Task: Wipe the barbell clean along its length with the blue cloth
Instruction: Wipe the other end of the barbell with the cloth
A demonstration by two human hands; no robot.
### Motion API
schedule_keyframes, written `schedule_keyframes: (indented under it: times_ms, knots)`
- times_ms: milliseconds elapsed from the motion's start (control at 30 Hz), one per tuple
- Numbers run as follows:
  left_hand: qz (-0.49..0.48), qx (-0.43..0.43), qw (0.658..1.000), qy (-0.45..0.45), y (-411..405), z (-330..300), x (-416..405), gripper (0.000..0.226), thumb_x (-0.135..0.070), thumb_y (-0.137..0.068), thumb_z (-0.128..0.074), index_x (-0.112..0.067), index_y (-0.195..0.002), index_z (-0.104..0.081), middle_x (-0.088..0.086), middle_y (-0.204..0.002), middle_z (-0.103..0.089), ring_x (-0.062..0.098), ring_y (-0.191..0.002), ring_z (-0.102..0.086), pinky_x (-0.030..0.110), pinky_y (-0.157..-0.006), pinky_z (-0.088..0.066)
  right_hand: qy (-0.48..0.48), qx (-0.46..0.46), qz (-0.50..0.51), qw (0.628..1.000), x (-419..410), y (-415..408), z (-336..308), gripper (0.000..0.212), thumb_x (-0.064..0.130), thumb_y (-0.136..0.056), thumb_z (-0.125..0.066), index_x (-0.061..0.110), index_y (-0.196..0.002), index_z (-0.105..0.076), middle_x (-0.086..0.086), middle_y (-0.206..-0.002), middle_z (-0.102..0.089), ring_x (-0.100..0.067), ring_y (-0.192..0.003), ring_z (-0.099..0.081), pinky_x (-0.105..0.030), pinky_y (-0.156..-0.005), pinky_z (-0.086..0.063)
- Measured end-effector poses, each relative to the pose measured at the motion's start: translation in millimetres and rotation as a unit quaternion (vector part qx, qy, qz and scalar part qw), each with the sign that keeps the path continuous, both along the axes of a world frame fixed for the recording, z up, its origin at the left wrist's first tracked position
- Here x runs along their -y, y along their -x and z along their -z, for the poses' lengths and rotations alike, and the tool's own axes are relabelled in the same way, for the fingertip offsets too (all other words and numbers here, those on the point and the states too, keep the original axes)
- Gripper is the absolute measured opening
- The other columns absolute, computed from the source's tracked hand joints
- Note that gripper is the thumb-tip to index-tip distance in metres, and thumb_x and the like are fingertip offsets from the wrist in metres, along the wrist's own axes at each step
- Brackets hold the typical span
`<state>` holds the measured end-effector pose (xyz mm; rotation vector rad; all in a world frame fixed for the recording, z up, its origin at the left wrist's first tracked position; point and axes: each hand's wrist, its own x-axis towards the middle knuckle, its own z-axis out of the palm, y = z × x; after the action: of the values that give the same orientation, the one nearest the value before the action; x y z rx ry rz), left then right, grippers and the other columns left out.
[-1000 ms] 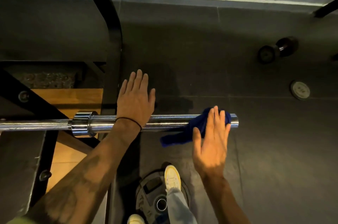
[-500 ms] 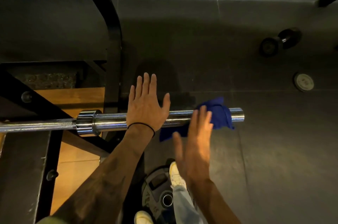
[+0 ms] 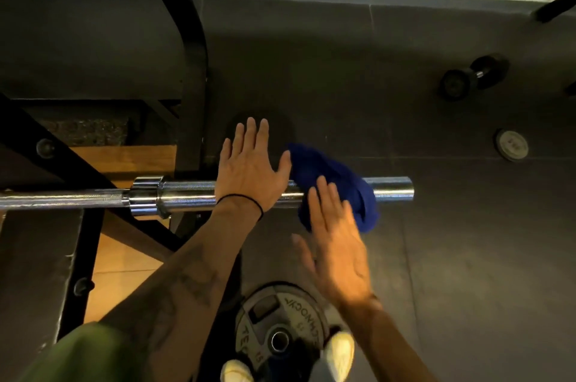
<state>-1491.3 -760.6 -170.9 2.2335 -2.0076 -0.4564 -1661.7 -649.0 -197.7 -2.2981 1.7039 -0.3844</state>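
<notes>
A chrome barbell (image 3: 187,196) lies across the view on a rack, its sleeve end pointing right. My left hand (image 3: 249,169) rests flat on the sleeve with fingers straight and spread. The blue cloth (image 3: 333,179) is draped over the sleeve just right of that hand, hanging down on the near side. My right hand (image 3: 335,244) is flat with straight fingers, its fingertips touching the near part of the cloth by the bar. The sleeve's bare tip (image 3: 396,190) shows beyond the cloth.
A black rack upright (image 3: 187,48) stands behind the bar at left. A weight plate (image 3: 280,325) lies on the floor by my white shoes (image 3: 341,350). A dumbbell (image 3: 473,76) and a small round plate (image 3: 511,144) sit on the dark floor at right.
The cloth has shifted left along the sleeve and bunched up over the bar, leaving more of the tip bare. My right hand has dropped nearer to me. My left hand slid slightly right.
</notes>
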Motion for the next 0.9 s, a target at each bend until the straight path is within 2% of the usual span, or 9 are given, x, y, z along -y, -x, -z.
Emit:
schedule_keyframes:
  times_ms: [100, 200, 300, 367, 467, 533, 633, 733, 900]
  knots:
    - [0.007, 0.004, 1.0, -0.008, -1, 0, 2, 0.072, -0.056, -0.096, -0.029, -0.023, -0.157, -0.008, 0.003, -0.165, -0.007, 0.02, -0.152, -0.004, 0.043, -0.123, -0.009, 0.057, -0.058, 0.033, 0.996, 16, 55, 2, 0.075, 0.044, -0.1, -0.044, 0.008, -0.161, -0.019, -0.012, -0.169, -0.016, -0.024, -0.157, -0.012, -0.042, -0.127, -0.015]
    - [0.002, 0.004, 1.0, -0.026, -1, -2, 3, 0.072, -0.053, -0.097, -0.032, -0.025, -0.157, -0.005, 0.002, -0.165, -0.004, 0.02, -0.152, -0.002, 0.043, -0.123, -0.009, 0.028, 0.018, 0.17, 0.985, 17, 28, -4, 0.076, 0.048, -0.102, -0.039, 0.005, -0.16, -0.016, -0.013, -0.17, -0.011, -0.026, -0.158, -0.005, -0.041, -0.128, -0.007]
    - [-0.009, 0.004, 0.999, -0.034, 2, -5, 3, 0.071, -0.052, -0.097, -0.034, -0.026, -0.157, -0.004, 0.001, -0.165, -0.002, 0.018, -0.152, -0.001, 0.042, -0.124, -0.008, -0.004, -0.009, 0.053, 0.999, 5, -20, -4, 0.076, 0.057, -0.106, -0.026, 0.008, -0.162, -0.009, -0.013, -0.171, -0.002, -0.027, -0.158, 0.001, -0.039, -0.127, -0.001]
    - [-0.012, 0.002, 0.999, -0.031, 4, -6, 5, 0.072, -0.051, -0.097, -0.036, -0.026, -0.157, -0.006, 0.0, -0.165, -0.004, 0.017, -0.151, -0.003, 0.041, -0.123, -0.008, 0.02, -0.056, -0.04, 0.997, 9, -3, -1, 0.074, 0.055, -0.106, -0.029, 0.01, -0.163, -0.011, -0.011, -0.171, -0.003, -0.025, -0.158, -0.003, -0.041, -0.126, -0.01]
    - [-0.026, 0.01, 0.999, -0.039, 3, -8, 5, 0.072, -0.05, -0.097, -0.038, -0.026, -0.157, -0.007, 0.0, -0.165, -0.005, 0.016, -0.151, -0.005, 0.04, -0.123, -0.01, 0.049, -0.061, 0.063, 0.995, 19, 43, 2, 0.071, 0.046, -0.103, -0.034, 0.006, -0.16, -0.019, -0.014, -0.169, -0.014, -0.029, -0.157, -0.013, -0.05, -0.123, -0.027]
    - [-0.027, 0.016, 0.998, -0.057, 3, -9, 8, 0.072, -0.049, -0.097, -0.04, -0.026, -0.157, -0.007, 0.0, -0.165, -0.004, 0.018, -0.151, -0.006, 0.04, -0.123, -0.013, 0.003, -0.003, 0.148, 0.989, 18, 41, -4, 0.075, 0.052, -0.104, -0.03, 0.008, -0.162, -0.012, -0.009, -0.172, -0.003, -0.026, -0.158, -0.002, -0.046, -0.127, -0.012]
    - [-0.032, 0.004, 0.996, -0.086, 3, -10, 22, 0.074, -0.046, -0.097, -0.046, -0.026, -0.157, -0.008, 0.002, -0.165, -0.002, 0.02, -0.151, -0.007, 0.042, -0.122, -0.014, -0.023, 0.04, 0.074, 0.996, 12, -5, -7, 0.079, 0.059, -0.104, -0.026, 0.011, -0.163, -0.006, -0.007, -0.172, 0.008, -0.025, -0.158, 0.006, -0.037, -0.127, 0.008]
    - [-0.05, 0.007, 0.995, -0.083, 2, -4, 36, 0.08, -0.048, -0.094, -0.052, -0.023, -0.157, -0.009, 0.004, -0.165, -0.004, 0.022, -0.151, -0.007, 0.044, -0.123, -0.013, 0.02, -0.028, -0.061, 0.998, 11, -10, -2, 0.076, 0.053, -0.104, -0.035, 0.007, -0.162, -0.016, -0.012, -0.171, -0.007, -0.025, -0.158, -0.004, -0.04, -0.127, -0.005]
    - [-0.035, 0.03, 0.997, -0.056, 2, 8, 44, 0.083, -0.056, -0.094, -0.047, -0.021, -0.157, -0.006, 0.006, -0.165, -0.002, 0.024, -0.151, -0.004, 0.044, -0.123, -0.011, 0.051, -0.011, 0.05, 0.997, 28, 54, -6, 0.068, 0.044, -0.104, -0.038, 0.008, -0.16, -0.024, -0.008, -0.169, -0.018, -0.021, -0.158, -0.01, -0.034, -0.128, -0.001]
